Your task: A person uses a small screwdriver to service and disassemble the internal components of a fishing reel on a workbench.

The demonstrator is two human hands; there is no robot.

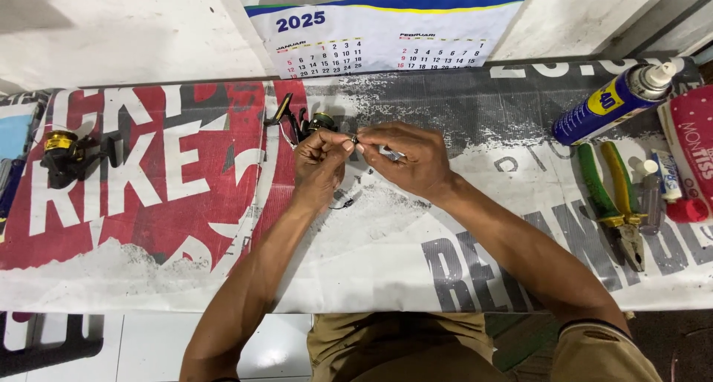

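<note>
Grip: your left hand and right hand meet fingertip to fingertip over the bench, both pinched closed on a small metal part; what kind of part it is cannot be told.
Right hand extra: a thin silvery tool shows between your fingers, just right of the pinch.
Behind the grip: a black fishing reel lies just beyond your left knuckles, touching the cover.
Below the grip: small dark bits lie loose on the cover near your left wrist.
Surface: a printed banner in red, white and grey covers the whole bench, creased and scuffed.
Far left of the grip: a second reel with a gold spool sits well apart.
Far right of the grip: a blue spray can lies on its side; nearer you, green-handled pliers; beside those, a small tube and a red-and-white pack.
Room: a white wall rises behind the bench, with a wall calendar hanging straight beyond the grip.
Floor: white tiles show under the bench edge, left of your lap.
</note>
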